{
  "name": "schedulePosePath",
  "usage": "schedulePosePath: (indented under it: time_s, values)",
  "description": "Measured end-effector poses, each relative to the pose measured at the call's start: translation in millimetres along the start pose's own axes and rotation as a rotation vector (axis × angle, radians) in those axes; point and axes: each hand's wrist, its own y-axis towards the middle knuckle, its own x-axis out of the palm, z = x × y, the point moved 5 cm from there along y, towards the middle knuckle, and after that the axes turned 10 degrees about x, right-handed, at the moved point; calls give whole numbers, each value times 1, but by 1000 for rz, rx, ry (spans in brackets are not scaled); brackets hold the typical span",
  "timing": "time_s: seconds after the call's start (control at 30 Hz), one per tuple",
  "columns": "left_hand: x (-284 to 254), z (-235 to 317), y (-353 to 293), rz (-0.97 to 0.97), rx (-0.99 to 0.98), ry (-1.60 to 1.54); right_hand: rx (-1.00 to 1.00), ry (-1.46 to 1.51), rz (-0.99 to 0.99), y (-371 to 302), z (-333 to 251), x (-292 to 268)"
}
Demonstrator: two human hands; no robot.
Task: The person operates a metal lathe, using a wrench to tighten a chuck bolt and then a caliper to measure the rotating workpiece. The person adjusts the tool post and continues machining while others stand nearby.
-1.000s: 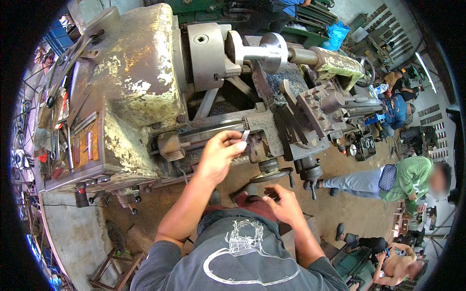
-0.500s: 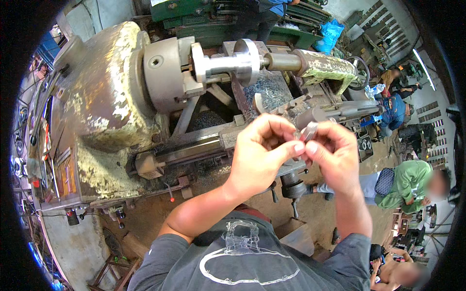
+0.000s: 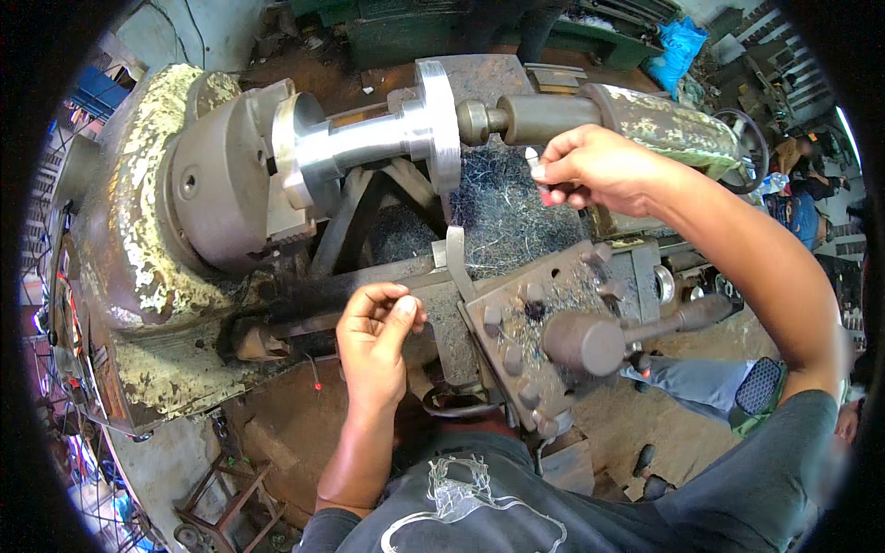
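Since the pale sliver point(image 3: 532, 157) is likely handling light, your right hand point(image 3: 592, 168) is pinching its end. Left hand point(image 3: 376, 346) — can't tell.

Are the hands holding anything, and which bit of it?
The right hand pinches a small pale piece by its lower end. I can't see anything in the left hand.

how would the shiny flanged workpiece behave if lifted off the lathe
The workpiece is probably heavy and stiff, as it looks like solid metal. Its bright, smooth surface may be slippery. Round flanges could let it roll.
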Motion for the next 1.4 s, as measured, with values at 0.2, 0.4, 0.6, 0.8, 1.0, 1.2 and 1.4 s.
schedulePosePath:
  time_s: [0.2,0.4,0.6,0.8,1.0,1.2,1.4]
  values:
    - [-3,-55,17,56,-142,60,71,273,-244,65,11,32]
    - [15,-73,37,31,-109,67,88,507,-325,67,24,67]
    - [18,-72,43,-70,-103,129,89,587,-394,64,29,72]
    - [17,-74,50,-155,-122,159,86,522,-319,66,27,71]
    - [13,-83,52,-140,-210,57,77,444,-302,68,19,71]
    - [7,-84,56,-162,-213,25,91,373,-296,70,18,68]
    - [8,-82,56,-198,-238,12,146,426,-384,73,23,70]
